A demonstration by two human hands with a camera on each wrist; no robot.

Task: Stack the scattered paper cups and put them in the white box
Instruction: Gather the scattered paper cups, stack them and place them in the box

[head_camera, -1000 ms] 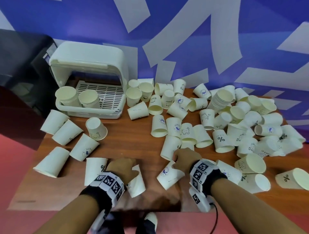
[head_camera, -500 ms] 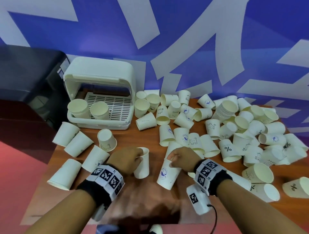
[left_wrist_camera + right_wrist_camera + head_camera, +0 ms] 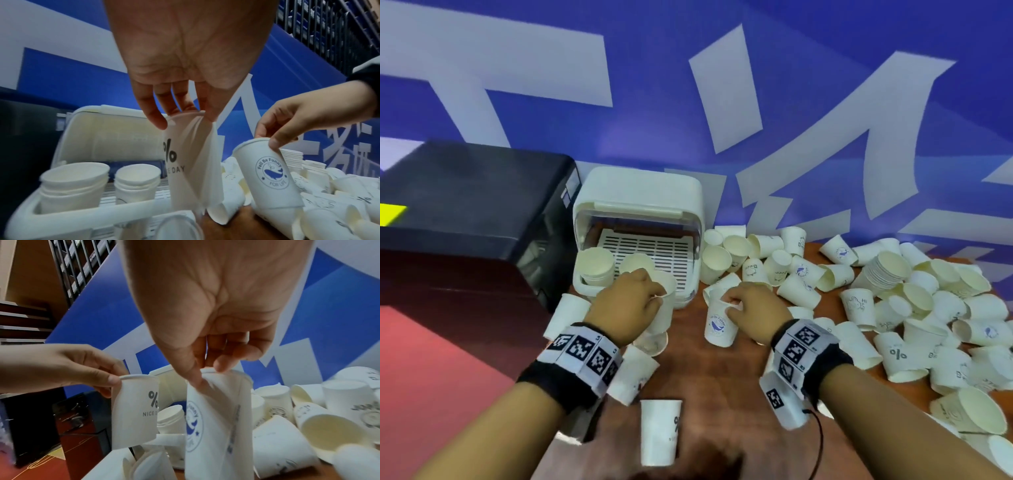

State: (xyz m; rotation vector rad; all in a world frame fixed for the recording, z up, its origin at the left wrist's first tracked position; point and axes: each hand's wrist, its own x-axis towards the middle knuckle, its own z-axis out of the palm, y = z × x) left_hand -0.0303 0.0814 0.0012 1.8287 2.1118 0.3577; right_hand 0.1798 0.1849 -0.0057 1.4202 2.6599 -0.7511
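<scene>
My left hand (image 3: 627,301) pinches a percent cup (image 3: 191,164) at its rim, thumb on the outside and fingertips (image 3: 185,106) on the far side of the lip; the cup hangs upright, mouth up, clear of the table (image 3: 722,394), just in front of the box (image 3: 640,192). My right hand (image 3: 751,310) pinches a whale cup (image 3: 719,327) the same way at the rim, thumb (image 3: 190,369) pressed on the near wall, mouth up and slightly tilted. The two cups are near each other but apart, both lifted, neither inside the other

The box stands open at the table's far left corner, its lid tipped back. Two stacks (image 3: 599,265) sit inside on the slatted tray, side by side at the front left; the left one is several cups deep, the right one (image 3: 137,183) too, partly hidden behind my left hand in the head view

Loose cups (image 3: 914,308) cover the right half of the table, most on their sides, some upright, one nested pile (image 3: 887,274) lying among them toward the back. A few more lie at the left edge under my left wrist, and one percent-marked cup (image 3: 659,431) lies on its side near me, between my forearms. A black case (image 3: 465,212) sits left of the box
</scene>
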